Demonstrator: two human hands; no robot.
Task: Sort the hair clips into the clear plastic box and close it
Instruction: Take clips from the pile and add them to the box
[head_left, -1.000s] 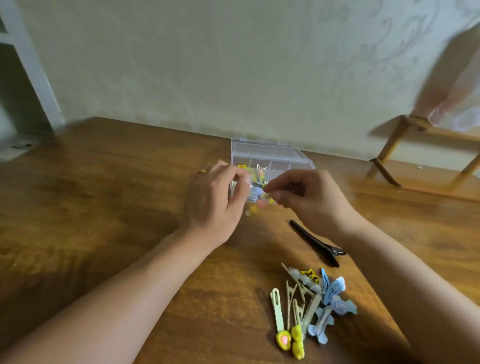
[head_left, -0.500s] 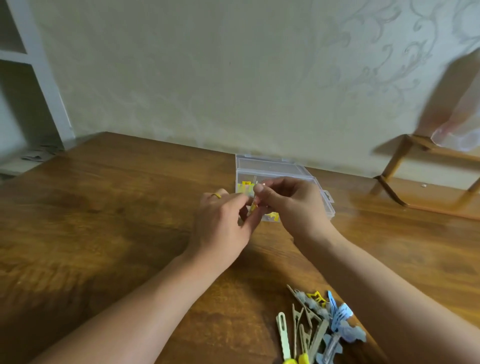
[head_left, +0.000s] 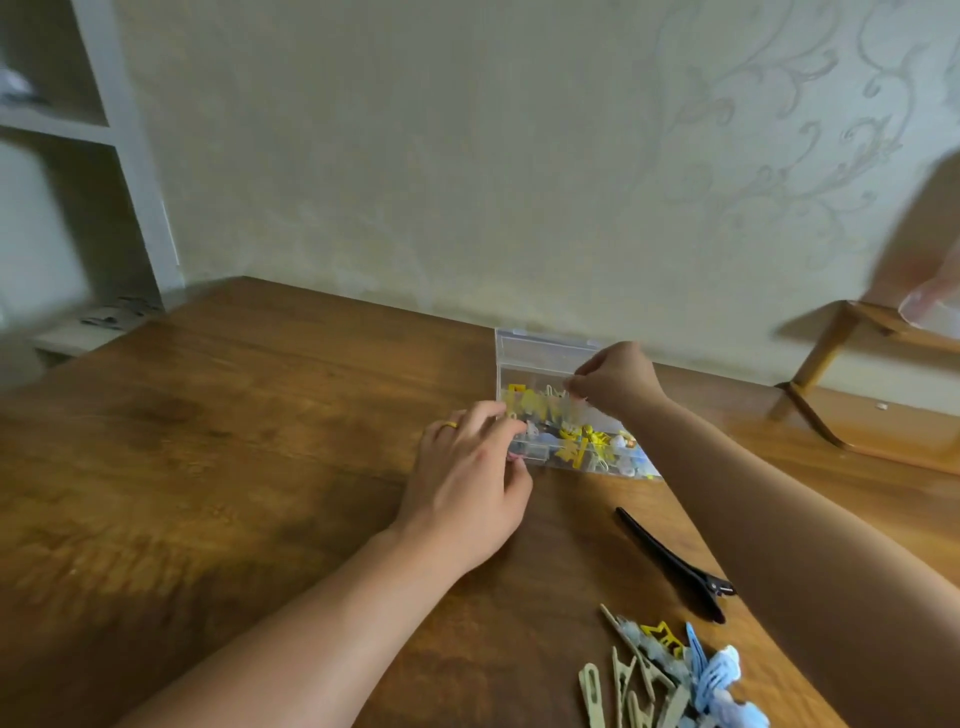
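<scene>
Clear plastic box (head_left: 540, 353) now uncovered, hands apart.

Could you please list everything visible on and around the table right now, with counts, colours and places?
Clear plastic box: one, open, table's far edge, coloured clips inside.
Long black hair clip: one, table, right of centre.
Pile of loose hair clips: several, beige, blue, yellow, near edge.
Brown wooden table: one.
Wooden stand: one, far right.
White shelf unit: one, left.
Left hand: yellow ring, fingers at box's front.
Right hand: pinches a small clip over box.

Bare forearms; gold ring (head_left: 449, 425) on left grip (head_left: 467, 483).
</scene>
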